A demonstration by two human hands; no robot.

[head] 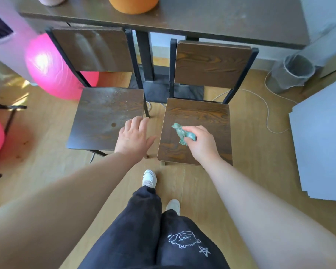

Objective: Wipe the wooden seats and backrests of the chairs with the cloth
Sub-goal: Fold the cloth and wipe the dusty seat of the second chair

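Two dark wooden chairs with black metal frames stand side by side before a table. The left chair's seat [105, 117] looks dusty, and so does its backrest [93, 49]. The right chair's seat [198, 117] and backrest [211, 63] show a clear orange grain. My right hand [200, 142] pinches a crumpled teal cloth [182, 133] over the right seat's front half. My left hand [134, 135] is spread flat with straight fingers at the left seat's right front corner and holds nothing.
A dark table [202, 18] with an orange pot [133, 4] stands behind the chairs. A pink ball [50, 70] lies at left, a grey bin [293, 72] and a white cord [268, 113] at right, a white board [322, 142] at far right. My feet stand on the wooden floor.
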